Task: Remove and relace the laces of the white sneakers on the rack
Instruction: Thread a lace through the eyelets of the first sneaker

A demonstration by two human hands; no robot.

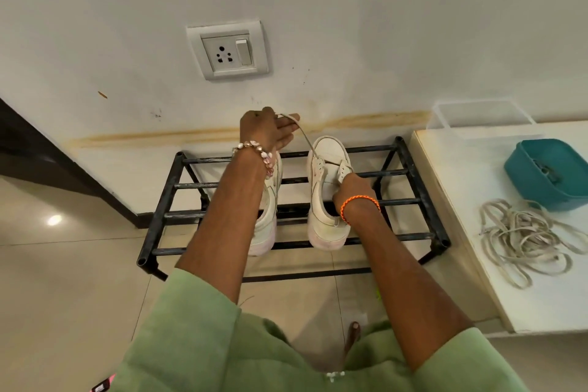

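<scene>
Below you, the black metal rack [410,169] carries both white sneakers side by side, toes to the wall. Your left forearm covers much of the left sneaker [270,219]. Your right hand [351,189] rests on the right sneaker [326,197], fingers pinching at its eyelets. Your left hand [265,132] pinches the lace [305,137], drawn taut up from that shoe. Loose laces [525,239] lie piled on the white counter [471,232].

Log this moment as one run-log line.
left hand: pulls thin white lace up | right hand: steadies right white leather sneaker | black metal rack: holds both sneakers | step: lace partly threaded
</scene>
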